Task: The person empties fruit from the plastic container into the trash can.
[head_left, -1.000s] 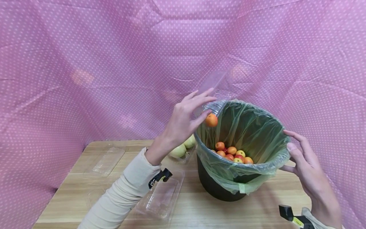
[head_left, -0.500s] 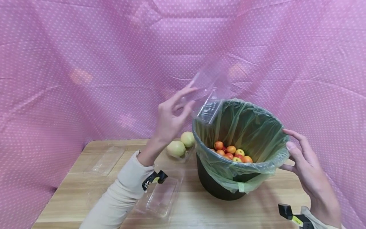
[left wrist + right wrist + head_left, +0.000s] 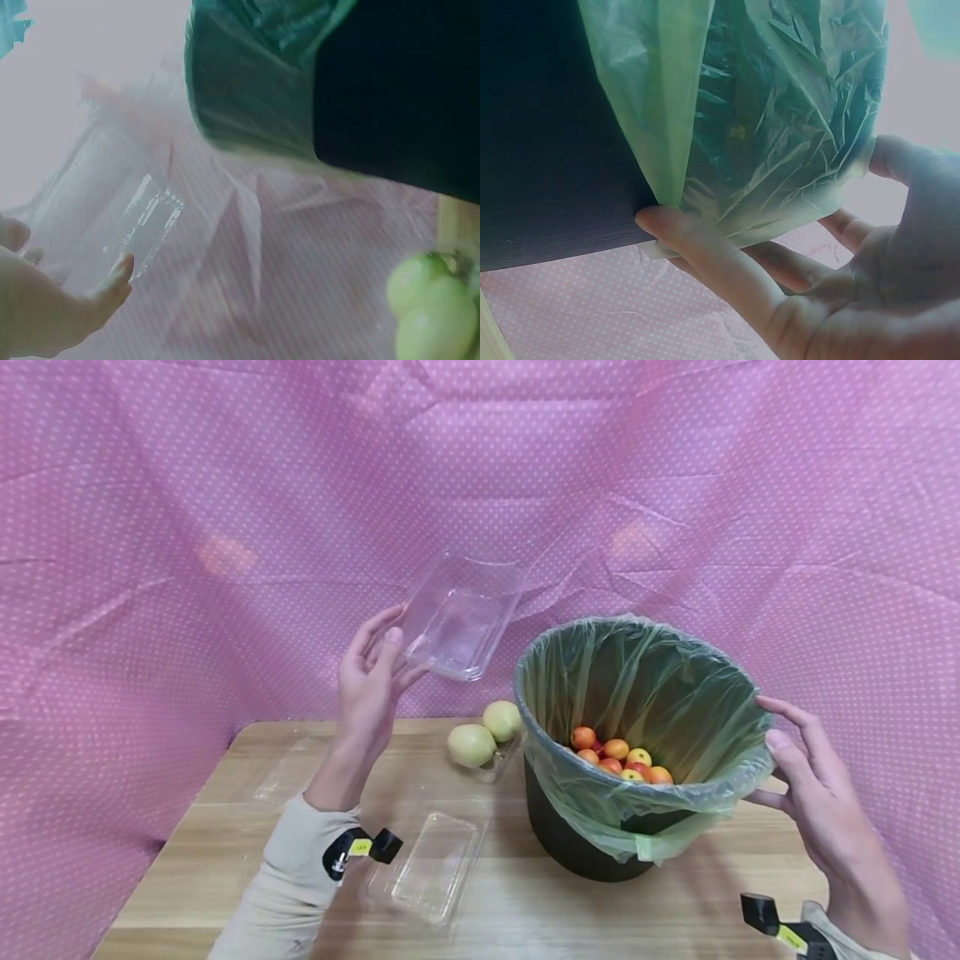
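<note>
My left hand [image 3: 369, 681] holds a clear plastic tray [image 3: 459, 631] up in front of the curtain, thumb on one side of its edge and fingers on the other. The tray is see-through, with nothing in it. My right hand [image 3: 828, 789] touches the outer right side of the black bin [image 3: 573, 835], fingers spread against the green bag [image 3: 772, 150] folded over its rim. In the right wrist view one long, nearly straight finger presses the bag's hanging edge. Several small orange, red and yellow fruits [image 3: 617, 749] lie inside the lined bin, which leans to the right.
Two pale green pears [image 3: 472, 746] sit on a clear tray left of the bin. Another clear tray [image 3: 435, 868] lies on the wooden table [image 3: 525, 927] nearer me, and one more [image 3: 288, 768] at the back left. A pink dotted curtain [image 3: 300, 527] hangs behind.
An orange fruit that was by my left hand at the bin's mouth is gone from there. My left hand has moved left with the clear tray. The right hand stays at the rim.
</note>
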A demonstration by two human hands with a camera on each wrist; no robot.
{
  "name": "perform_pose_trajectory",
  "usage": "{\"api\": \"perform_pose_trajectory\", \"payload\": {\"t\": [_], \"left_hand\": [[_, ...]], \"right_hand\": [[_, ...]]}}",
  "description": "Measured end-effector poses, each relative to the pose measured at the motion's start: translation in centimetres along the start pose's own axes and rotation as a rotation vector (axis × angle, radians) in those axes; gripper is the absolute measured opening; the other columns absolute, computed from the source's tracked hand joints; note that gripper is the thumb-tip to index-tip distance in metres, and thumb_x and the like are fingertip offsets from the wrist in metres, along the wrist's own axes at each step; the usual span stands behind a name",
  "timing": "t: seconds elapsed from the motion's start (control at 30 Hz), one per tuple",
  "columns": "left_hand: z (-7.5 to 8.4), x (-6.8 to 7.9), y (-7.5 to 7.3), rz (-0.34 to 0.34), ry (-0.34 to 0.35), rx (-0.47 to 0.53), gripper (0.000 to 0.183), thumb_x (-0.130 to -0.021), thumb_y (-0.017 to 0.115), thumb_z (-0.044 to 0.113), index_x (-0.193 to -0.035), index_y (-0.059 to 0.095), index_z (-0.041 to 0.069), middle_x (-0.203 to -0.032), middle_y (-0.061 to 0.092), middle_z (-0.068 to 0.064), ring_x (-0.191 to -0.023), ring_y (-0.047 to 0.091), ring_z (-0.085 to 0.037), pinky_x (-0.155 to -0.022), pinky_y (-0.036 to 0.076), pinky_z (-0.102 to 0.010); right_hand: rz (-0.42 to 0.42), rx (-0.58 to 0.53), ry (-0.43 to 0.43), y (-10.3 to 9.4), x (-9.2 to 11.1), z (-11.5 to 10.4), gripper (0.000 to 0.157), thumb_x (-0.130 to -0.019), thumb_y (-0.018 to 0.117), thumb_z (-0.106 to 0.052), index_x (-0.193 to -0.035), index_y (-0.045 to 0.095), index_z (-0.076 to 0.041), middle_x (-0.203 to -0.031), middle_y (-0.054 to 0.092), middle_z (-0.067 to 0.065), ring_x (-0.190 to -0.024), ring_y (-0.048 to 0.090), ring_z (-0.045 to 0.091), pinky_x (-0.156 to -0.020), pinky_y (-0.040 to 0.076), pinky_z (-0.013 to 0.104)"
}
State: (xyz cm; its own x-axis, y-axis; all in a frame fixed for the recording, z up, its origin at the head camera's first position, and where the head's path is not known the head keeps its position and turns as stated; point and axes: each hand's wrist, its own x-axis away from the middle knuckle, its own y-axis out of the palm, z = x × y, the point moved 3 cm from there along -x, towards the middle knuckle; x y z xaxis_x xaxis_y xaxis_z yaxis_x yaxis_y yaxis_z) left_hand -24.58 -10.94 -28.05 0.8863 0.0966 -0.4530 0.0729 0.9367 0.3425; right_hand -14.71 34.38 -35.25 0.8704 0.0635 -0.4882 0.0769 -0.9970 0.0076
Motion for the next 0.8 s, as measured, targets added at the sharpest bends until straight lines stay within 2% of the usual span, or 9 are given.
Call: {"api": "perform_pose_trajectory", "payload": {"t": [0.13, 0.3, 0.5, 0.67, 0.8], "left_hand": [[-1.2, 0.4, -2.4, 0.043, -0.079, -0.011, 0.037, -0.108, 0.053, 0.013, -0.144, 0.053, 0.005, -0.153, 0.051, -0.009, -0.131, 0.052, -0.049, -0.091, 0.060, -0.044], [-3.1, 0.6, -5.5, 0.111, -0.173, -0.023, 0.038, -0.108, 0.052, 0.015, -0.145, 0.050, 0.004, -0.154, 0.048, -0.009, -0.131, 0.055, -0.043, -0.092, 0.059, -0.045], [-4.9, 0.8, -8.5, 0.176, -0.294, -0.010, 0.038, -0.109, 0.047, 0.008, -0.146, 0.047, 0.002, -0.158, 0.043, -0.007, -0.145, 0.038, -0.032, -0.097, 0.057, -0.049], [-5.5, 1.0, -10.1, 0.186, -0.344, -0.038, 0.042, -0.110, 0.045, 0.009, -0.151, 0.044, 0.004, -0.159, 0.042, -0.007, -0.137, 0.042, -0.032, -0.100, 0.055, -0.050], [-6.0, 1.2, -11.6, 0.217, -0.361, -0.085, 0.041, -0.110, 0.044, 0.009, -0.151, 0.044, 0.004, -0.159, 0.043, -0.008, -0.139, 0.043, -0.035, -0.101, 0.054, -0.050]], "right_hand": [[0.001, -0.010, 0.004, -0.1, 0.0, 0.1, 0.046, -0.110, 0.032, -0.001, -0.156, 0.034, -0.006, -0.121, 0.067, 0.007, -0.100, 0.072, 0.017, -0.069, 0.065, 0.032], [0.001, -0.017, 0.003, -0.1, 0.0, 0.1, 0.046, -0.110, 0.032, -0.001, -0.156, 0.034, -0.006, -0.121, 0.066, 0.007, -0.100, 0.072, 0.016, -0.069, 0.065, 0.032], [-0.007, -0.026, 0.002, -0.2, -0.1, 0.1, 0.046, -0.110, 0.033, -0.001, -0.156, 0.033, -0.006, -0.121, 0.066, 0.007, -0.101, 0.072, 0.016, -0.069, 0.065, 0.032], [-0.005, -0.034, -0.001, -0.3, -0.1, 0.1, 0.046, -0.110, 0.032, 0.000, -0.156, 0.034, -0.006, -0.118, 0.069, 0.007, -0.099, 0.072, 0.016, -0.069, 0.065, 0.031], [-0.010, -0.050, -0.004, -0.2, -0.2, 0.2, 0.046, -0.110, 0.032, 0.000, -0.156, 0.033, -0.005, -0.119, 0.068, 0.008, -0.100, 0.072, 0.017, -0.069, 0.065, 0.032]]}}
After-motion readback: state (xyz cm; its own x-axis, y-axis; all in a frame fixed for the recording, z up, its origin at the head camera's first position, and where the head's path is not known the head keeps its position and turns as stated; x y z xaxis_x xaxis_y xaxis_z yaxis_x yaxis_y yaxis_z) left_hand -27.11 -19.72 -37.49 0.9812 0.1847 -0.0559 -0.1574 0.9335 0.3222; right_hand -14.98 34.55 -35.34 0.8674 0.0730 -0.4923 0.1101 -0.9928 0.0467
